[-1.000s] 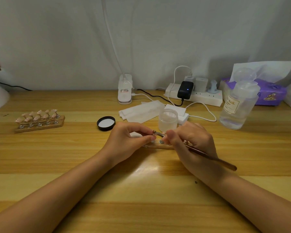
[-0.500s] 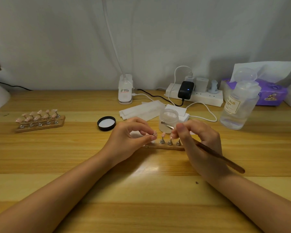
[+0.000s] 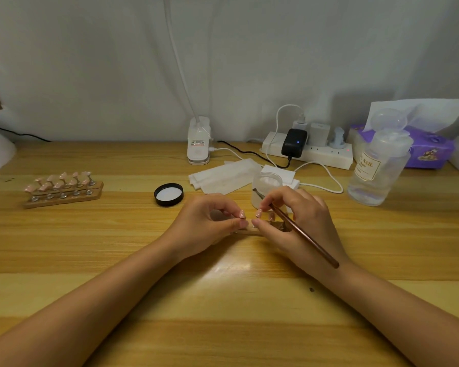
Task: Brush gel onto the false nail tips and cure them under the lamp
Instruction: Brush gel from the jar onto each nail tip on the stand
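Note:
A small wooden holder (image 3: 251, 231) with pink nail tips on metal stands lies at the table's middle, mostly hidden by my hands. My left hand (image 3: 206, 225) pinches one nail tip stand (image 3: 241, 214) at the holder's left end. My right hand (image 3: 296, 221) grips a brown gel brush (image 3: 305, 235); its bristle end (image 3: 257, 192) points up-left in front of the open frosted gel jar (image 3: 266, 188), and thumb and forefinger touch another tip (image 3: 258, 213).
A second wooden holder (image 3: 62, 192) full of pink tips sits at the left. The black jar lid (image 3: 168, 194), white wipes (image 3: 224, 176), a white clip lamp base (image 3: 198, 141), a power strip (image 3: 308, 152), a clear pump bottle (image 3: 376, 168) and a purple tissue pack (image 3: 429, 152) stand behind.
My right hand lifted the brush off the nail tips and swung its bristle end up toward the jar, then its fingers came down onto a tip beside my left hand's pinch.

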Demonstrator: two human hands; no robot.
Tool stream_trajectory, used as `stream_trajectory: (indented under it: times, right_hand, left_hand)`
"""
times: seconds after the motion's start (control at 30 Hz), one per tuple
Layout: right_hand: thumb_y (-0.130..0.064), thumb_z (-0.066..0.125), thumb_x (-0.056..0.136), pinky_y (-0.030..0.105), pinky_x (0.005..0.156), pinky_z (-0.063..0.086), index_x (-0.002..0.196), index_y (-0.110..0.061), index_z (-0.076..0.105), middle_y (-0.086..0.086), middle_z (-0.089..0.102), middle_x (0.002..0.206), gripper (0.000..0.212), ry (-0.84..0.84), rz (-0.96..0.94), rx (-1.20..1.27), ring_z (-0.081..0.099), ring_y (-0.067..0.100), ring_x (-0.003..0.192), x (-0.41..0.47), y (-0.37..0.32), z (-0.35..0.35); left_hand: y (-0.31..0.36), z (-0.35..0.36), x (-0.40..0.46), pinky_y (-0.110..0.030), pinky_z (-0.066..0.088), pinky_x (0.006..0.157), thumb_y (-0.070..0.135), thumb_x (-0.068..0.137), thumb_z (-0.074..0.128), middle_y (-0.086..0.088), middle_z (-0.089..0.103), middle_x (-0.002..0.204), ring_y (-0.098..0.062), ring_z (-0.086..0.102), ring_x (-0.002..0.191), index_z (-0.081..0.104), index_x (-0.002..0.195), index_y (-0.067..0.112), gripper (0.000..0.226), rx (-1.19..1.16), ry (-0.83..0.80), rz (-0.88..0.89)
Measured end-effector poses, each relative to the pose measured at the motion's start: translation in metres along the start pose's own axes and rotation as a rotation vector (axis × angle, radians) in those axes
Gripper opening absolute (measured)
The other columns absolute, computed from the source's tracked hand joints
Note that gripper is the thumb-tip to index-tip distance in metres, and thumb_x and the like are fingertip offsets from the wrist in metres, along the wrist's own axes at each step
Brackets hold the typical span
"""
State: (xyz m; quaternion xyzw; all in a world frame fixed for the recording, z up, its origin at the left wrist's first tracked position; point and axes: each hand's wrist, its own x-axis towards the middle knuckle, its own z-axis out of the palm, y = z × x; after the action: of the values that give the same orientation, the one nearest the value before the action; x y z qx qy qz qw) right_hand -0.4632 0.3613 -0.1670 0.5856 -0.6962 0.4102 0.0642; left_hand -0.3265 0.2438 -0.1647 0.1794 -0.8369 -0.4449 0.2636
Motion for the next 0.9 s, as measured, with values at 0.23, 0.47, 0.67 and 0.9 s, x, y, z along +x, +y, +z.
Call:
stream_trajectory:
  times: [0.23,0.47,0.67,0.9]
  right_hand:
    - [-0.028,0.07,0.075,0.025,0.078,0.031,0.084,-0.02,0.062,-0.016,0.056,0.075,0.014,0.031,-0.074,-0.042,0.052,0.007,0.076,-0.001,-0.0021,0.0002]
    - [-0.035,0.059,0.078,0.026,0.078,0.037,0.084,-0.014,0.065,-0.005,0.063,0.079,0.023,0.151,-0.171,0.023,0.05,0.004,0.078,-0.0027,-0.002,0.0003]
    - [-0.03,0.064,0.077,0.029,0.077,0.041,0.083,-0.01,0.066,-0.003,0.066,0.08,0.022,0.218,-0.304,0.061,0.056,0.009,0.077,-0.0034,-0.0033,0.0003]
    - [-0.038,0.064,0.074,0.032,0.076,0.046,0.089,-0.008,0.064,0.003,0.066,0.086,0.034,0.192,-0.283,0.121,0.056,0.009,0.083,-0.0031,-0.004,-0.001]
  left_hand:
    - [-0.0031,0.0009,0.0005,-0.028,0.053,0.074,0.011,0.075,0.072,0.002,0.068,0.079,-0.012,0.064,0.076,0.068,0.079,0.024,0.014,0.013,-0.017,-0.011]
    - [-0.0036,0.0009,-0.0018,-0.03,0.046,0.087,0.029,0.072,0.076,0.015,0.058,0.104,-0.002,0.056,0.095,0.051,0.11,0.037,0.046,0.173,0.03,0.141]
    - [-0.0005,0.0047,-0.0076,-0.036,0.029,0.091,0.04,0.078,0.062,0.009,0.061,0.104,-0.004,0.051,0.105,0.064,0.098,0.031,0.022,0.349,0.116,0.389]
    - [0.0009,0.0044,-0.0051,-0.042,0.037,0.086,0.029,0.077,0.065,0.005,0.066,0.092,-0.007,0.056,0.093,0.073,0.088,0.015,0.019,0.348,0.185,0.466]
